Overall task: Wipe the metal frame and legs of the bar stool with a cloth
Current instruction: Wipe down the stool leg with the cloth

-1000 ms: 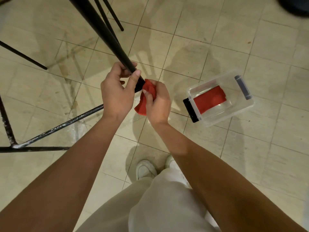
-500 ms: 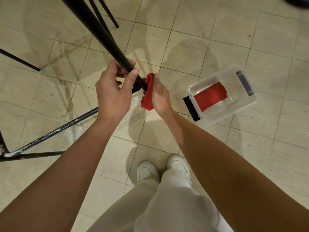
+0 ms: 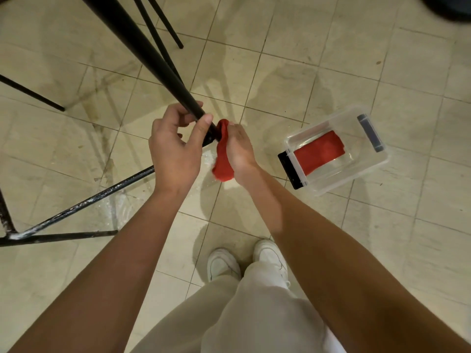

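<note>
A black metal stool leg [image 3: 142,49] slants down from the top left to the middle of the view. My left hand [image 3: 175,146] grips it near its lower end, thumb and fingers wrapped around the tube. My right hand [image 3: 238,154] presses a red cloth [image 3: 223,159] against the leg's tip, just right of my left hand. The cloth hangs down below my palm. A paint-flecked black crossbar [image 3: 84,202] runs from the lower left up towards my left wrist.
A clear plastic box [image 3: 362,171] with a second red cloth [image 3: 318,151] inside sits on the tiled floor to the right. Other thin stool legs [image 3: 163,24] stand at the top. My white shoes [image 3: 221,263] are below the hands.
My right hand turned from curled around the cloth to flatter against the leg's tip, and the cloth now hangs longer below it. My left hand keeps its grip.
</note>
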`<act>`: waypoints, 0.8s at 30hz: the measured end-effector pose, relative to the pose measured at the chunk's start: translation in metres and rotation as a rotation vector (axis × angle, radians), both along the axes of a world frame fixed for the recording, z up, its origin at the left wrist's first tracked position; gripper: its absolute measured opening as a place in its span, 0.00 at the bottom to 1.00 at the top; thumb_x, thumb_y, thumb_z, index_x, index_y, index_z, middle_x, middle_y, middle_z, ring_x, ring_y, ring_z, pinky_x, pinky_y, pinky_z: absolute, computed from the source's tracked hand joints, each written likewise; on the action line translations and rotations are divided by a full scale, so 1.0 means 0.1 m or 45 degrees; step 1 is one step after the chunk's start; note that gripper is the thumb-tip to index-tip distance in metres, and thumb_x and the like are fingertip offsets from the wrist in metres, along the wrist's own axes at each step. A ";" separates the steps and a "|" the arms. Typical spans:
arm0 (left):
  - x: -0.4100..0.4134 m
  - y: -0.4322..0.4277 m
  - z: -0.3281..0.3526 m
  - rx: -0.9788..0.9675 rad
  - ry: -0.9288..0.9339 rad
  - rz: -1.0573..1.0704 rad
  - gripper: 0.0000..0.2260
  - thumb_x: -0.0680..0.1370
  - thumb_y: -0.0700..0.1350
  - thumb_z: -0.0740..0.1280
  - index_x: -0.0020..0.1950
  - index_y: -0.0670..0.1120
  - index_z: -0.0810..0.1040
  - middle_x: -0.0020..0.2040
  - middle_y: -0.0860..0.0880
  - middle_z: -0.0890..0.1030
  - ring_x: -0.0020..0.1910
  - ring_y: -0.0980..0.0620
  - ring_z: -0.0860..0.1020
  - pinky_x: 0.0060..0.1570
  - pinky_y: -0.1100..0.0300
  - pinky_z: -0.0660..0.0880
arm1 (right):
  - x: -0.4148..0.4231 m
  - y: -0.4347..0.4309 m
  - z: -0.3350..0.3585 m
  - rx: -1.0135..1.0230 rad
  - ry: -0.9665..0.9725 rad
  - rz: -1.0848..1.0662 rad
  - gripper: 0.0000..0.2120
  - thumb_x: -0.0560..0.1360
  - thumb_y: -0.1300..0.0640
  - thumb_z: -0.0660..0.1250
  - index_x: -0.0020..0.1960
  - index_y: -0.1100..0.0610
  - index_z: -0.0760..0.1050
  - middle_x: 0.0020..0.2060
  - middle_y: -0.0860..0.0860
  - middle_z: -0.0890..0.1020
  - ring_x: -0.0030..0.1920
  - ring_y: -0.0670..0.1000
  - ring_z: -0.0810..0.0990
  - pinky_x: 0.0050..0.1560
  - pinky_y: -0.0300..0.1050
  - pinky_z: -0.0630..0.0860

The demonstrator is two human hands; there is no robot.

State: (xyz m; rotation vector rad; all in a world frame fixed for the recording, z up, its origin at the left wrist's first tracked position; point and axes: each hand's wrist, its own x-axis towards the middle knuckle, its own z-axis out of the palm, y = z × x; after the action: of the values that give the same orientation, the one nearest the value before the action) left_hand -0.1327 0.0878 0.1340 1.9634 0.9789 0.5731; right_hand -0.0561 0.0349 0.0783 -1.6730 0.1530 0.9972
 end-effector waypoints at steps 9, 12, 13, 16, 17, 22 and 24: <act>-0.26 -0.19 -0.15 -0.202 -0.065 0.157 0.08 0.74 0.45 0.71 0.52 0.50 0.77 0.36 0.58 0.78 0.34 0.58 0.73 0.40 0.65 0.74 | 0.07 0.04 0.24 0.417 1.104 -0.924 0.16 0.83 0.54 0.49 0.66 0.62 0.65 0.58 0.57 0.75 0.63 0.58 0.73 0.59 0.48 0.68; -0.28 -0.17 -0.14 -0.200 -0.039 0.102 0.08 0.74 0.45 0.71 0.51 0.52 0.77 0.35 0.59 0.78 0.34 0.57 0.73 0.40 0.63 0.74 | 0.09 0.09 0.04 0.485 1.331 -1.045 0.15 0.82 0.57 0.53 0.67 0.61 0.64 0.55 0.54 0.77 0.63 0.56 0.75 0.59 0.52 0.73; -0.27 -0.15 -0.12 -0.201 -0.036 0.083 0.07 0.75 0.45 0.71 0.51 0.52 0.77 0.35 0.58 0.78 0.34 0.57 0.73 0.40 0.62 0.74 | 0.10 0.10 -0.06 0.443 1.409 -1.107 0.16 0.81 0.58 0.56 0.67 0.61 0.64 0.60 0.54 0.76 0.63 0.54 0.75 0.58 0.50 0.74; -0.24 -0.08 -0.08 -0.161 -0.018 0.055 0.07 0.75 0.45 0.71 0.52 0.49 0.77 0.36 0.58 0.77 0.32 0.60 0.72 0.39 0.66 0.73 | 0.09 0.12 -0.20 0.367 1.389 -1.020 0.17 0.79 0.59 0.60 0.67 0.60 0.67 0.62 0.54 0.77 0.61 0.52 0.77 0.60 0.50 0.75; -0.22 -0.06 -0.08 -0.148 -0.015 0.058 0.07 0.75 0.45 0.71 0.52 0.49 0.77 0.36 0.58 0.77 0.32 0.61 0.72 0.38 0.68 0.72 | 0.07 0.12 -0.18 0.359 1.353 -0.957 0.17 0.79 0.59 0.60 0.67 0.58 0.68 0.62 0.54 0.77 0.61 0.52 0.78 0.60 0.50 0.75; -0.13 -0.05 -0.06 -0.146 -0.010 0.079 0.06 0.76 0.46 0.70 0.52 0.49 0.77 0.37 0.57 0.77 0.31 0.62 0.72 0.36 0.70 0.71 | 0.14 0.08 -0.17 0.328 1.339 -0.874 0.16 0.78 0.61 0.61 0.65 0.59 0.71 0.61 0.52 0.79 0.60 0.50 0.78 0.57 0.44 0.76; -0.12 -0.07 -0.05 -0.141 0.008 0.057 0.07 0.76 0.46 0.70 0.52 0.49 0.77 0.37 0.57 0.77 0.31 0.62 0.72 0.36 0.70 0.71 | 0.16 0.06 -0.21 0.282 1.331 -0.947 0.16 0.78 0.62 0.61 0.65 0.58 0.72 0.58 0.50 0.79 0.57 0.47 0.79 0.56 0.42 0.76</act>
State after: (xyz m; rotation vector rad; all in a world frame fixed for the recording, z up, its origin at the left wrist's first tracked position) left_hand -0.1448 0.0805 0.1287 1.8503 1.0389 0.5264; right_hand -0.0399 0.0411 0.0571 -0.6371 1.2036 1.1317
